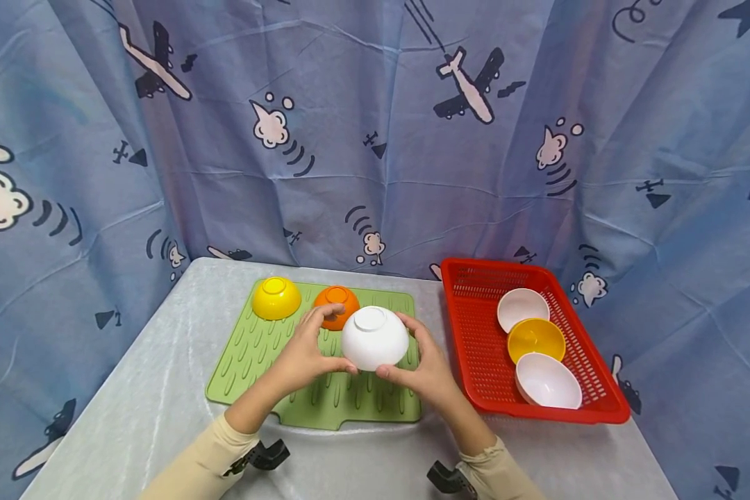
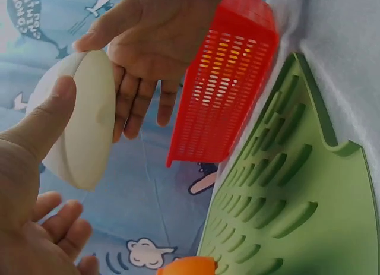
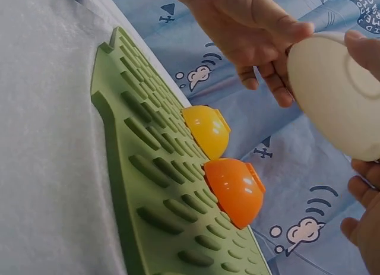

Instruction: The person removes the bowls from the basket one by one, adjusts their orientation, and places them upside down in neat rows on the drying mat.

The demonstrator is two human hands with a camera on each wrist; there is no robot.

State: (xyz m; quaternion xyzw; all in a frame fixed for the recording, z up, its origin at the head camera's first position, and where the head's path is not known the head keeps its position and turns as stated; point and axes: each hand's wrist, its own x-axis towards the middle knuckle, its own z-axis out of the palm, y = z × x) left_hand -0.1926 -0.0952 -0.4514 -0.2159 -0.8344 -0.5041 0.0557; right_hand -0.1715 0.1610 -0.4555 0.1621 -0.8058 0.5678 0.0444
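Between my two hands a white bowl is held upside down, its foot ring facing up, above a green drying mat. My left hand holds the bowl from the left, thumb at its near edge. From the other side my right hand grips it, with the thumb in front and fingers behind the wall. Upside down on the mat's far side sit a yellow bowl and an orange bowl. The left fingers partly cover the orange one in the head view.
On the right of the table stands a red plastic basket. Inside it a white bowl, a yellow bowl and another white bowl lie in a row. A blue patterned curtain hangs behind the table.
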